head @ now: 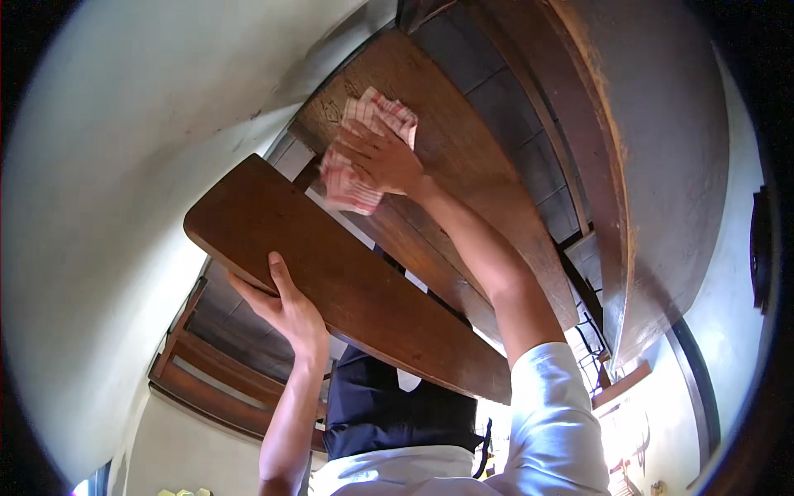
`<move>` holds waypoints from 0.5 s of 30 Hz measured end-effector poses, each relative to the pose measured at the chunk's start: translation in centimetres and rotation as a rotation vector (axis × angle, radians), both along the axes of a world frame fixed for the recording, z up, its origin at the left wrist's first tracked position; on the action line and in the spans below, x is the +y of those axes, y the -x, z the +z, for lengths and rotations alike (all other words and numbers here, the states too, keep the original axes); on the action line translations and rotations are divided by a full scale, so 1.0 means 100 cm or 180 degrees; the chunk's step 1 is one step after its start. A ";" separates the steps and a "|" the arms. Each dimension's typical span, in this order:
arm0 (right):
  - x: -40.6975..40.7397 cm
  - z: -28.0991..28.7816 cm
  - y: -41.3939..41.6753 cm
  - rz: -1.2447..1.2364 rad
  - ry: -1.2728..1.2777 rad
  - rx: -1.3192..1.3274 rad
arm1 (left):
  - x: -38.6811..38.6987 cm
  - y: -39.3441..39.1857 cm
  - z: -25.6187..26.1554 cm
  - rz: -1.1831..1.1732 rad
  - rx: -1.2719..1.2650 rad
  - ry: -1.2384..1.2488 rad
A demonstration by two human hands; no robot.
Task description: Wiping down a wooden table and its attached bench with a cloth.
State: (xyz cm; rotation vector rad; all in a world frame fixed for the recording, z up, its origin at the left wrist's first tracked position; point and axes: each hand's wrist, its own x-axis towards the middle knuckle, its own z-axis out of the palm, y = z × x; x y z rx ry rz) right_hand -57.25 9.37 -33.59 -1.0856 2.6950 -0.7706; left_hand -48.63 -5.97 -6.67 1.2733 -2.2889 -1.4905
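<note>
A long brown wooden board (298,248) with rounded corners at its far end runs diagonally across the view in front of my body. My left hand (288,310) grips its near edge, the thumb on top and the fingers partly hidden below. Beyond it, my right hand (384,158) lies spread over a red-and-white checked cloth (355,186), which is crumpled and slightly blurred. Part of the cloth rests against a wider wooden plank (471,149), and its near side hangs over that plank's edge. Scuffs mark the plank's far end.
A pale wall (124,155) rises close on the left. At the right stands a large curved-looking wooden panel (670,155) with a worn edge. Dark floor tiles (502,105) show between the planks. A slatted wooden bench (223,366) is at lower left.
</note>
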 end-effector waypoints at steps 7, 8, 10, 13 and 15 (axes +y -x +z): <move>0.011 0.007 0.047 -0.2909 -0.0664 -0.0052 | 0.006 0.003 0.005 0.0094 -0.0327 0.0187; -0.007 0.009 0.025 -0.2834 0.0071 -0.0773 | 0.003 0.004 0.008 0.0077 -0.0336 0.0177; -0.003 -0.002 -0.027 -0.1777 -0.0146 -0.0394 | 0.005 0.004 0.005 -0.0084 -0.0027 -0.0013; 0.019 0.016 -0.091 -0.0116 -0.0057 -0.0072 | -0.007 -0.003 0.005 -0.0001 0.0038 -0.0034; 0.068 0.020 -0.085 -0.0328 -0.0598 -0.1063 | 0.002 0.007 0.008 -0.0023 0.0114 -0.0127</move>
